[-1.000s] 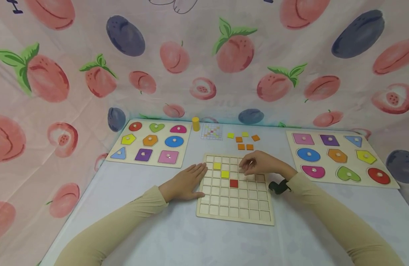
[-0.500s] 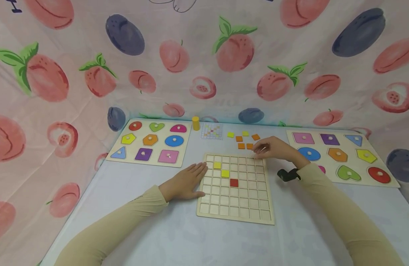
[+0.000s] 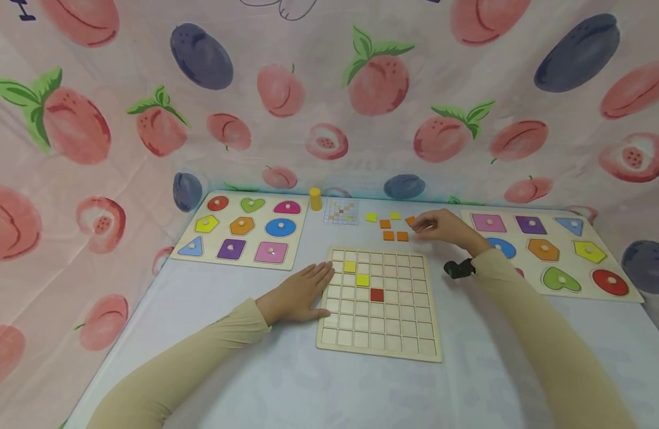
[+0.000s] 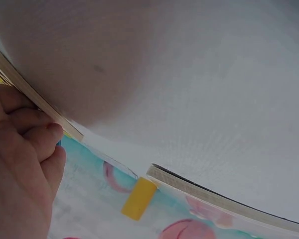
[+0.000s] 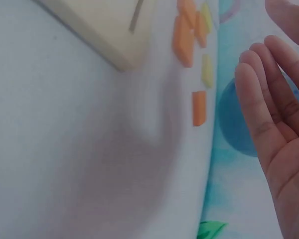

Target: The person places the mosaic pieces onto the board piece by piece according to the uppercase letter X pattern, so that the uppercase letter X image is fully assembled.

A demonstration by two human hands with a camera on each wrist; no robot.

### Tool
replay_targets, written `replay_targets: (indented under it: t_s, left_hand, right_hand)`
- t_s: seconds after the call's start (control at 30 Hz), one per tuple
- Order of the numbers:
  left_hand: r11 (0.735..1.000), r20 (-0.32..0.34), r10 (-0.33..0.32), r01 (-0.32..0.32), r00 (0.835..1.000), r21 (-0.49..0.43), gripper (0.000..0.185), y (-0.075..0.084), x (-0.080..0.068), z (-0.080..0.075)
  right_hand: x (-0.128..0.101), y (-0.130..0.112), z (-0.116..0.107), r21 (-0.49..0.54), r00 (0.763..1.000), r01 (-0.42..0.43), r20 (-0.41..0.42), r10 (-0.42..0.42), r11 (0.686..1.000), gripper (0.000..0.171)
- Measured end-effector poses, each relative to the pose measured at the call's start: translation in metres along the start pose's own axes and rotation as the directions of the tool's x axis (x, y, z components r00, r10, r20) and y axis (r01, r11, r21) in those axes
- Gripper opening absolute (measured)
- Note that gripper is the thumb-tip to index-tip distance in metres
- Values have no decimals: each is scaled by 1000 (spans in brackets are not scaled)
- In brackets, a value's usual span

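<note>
The right grip (image 3: 444,228) is released; an orange tile (image 3: 410,220) lies just to its left, near the far edge of the bench (image 3: 227,369). The left grip (image 3: 297,293), relaxed, is farther.

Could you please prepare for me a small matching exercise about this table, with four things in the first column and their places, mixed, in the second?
Things
1. Left hand
2. Red tile
3. Yellow cylinder
4. Right hand

Places, as the head view shows them
A. Standing upright, just left of the printed card
B. Next to the loose orange tiles
C. At the left edge of the grid board
D. Inside a cell of the grid board

Right pairs: 1-C, 2-D, 3-A, 4-B
</note>
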State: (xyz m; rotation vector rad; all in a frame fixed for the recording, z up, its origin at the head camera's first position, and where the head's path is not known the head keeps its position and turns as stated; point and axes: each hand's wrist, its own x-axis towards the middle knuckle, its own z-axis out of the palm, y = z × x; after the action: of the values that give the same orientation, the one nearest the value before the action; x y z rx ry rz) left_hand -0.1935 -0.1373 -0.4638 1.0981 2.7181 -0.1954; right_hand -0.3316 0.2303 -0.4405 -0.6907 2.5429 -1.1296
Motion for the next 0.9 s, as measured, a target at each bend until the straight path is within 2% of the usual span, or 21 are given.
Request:
replay_targets:
  t_s: [0.13, 0.3, 0.47, 0.67, 0.9]
  left_hand:
    - [1000, -8, 1, -1, 1000, 1, 86, 0, 0, 0]
    - [1000, -7, -2, 2, 1000, 5, 86, -1, 0, 2]
    - [1000, -6, -3, 3, 1000, 4, 86, -1, 1, 5]
    - [1000, -15, 5, -5, 1000, -1, 86, -2, 2, 6]
    - [1000, -25, 4, -3, 1000, 2, 87, -2, 2, 7]
  right_hand:
    - [10, 7, 3, -21, 1000, -8, -6, 8, 1000, 32]
    - [20, 14, 8, -9, 999, -49, -12, 49, 999, 36]
    - [26, 16, 13, 14, 999, -54, -3, 55, 998, 38]
    - [33, 16, 18, -2, 995, -103, 7, 103, 995, 36]
    - [37, 12, 21, -18, 993, -114, 17, 114, 993, 31]
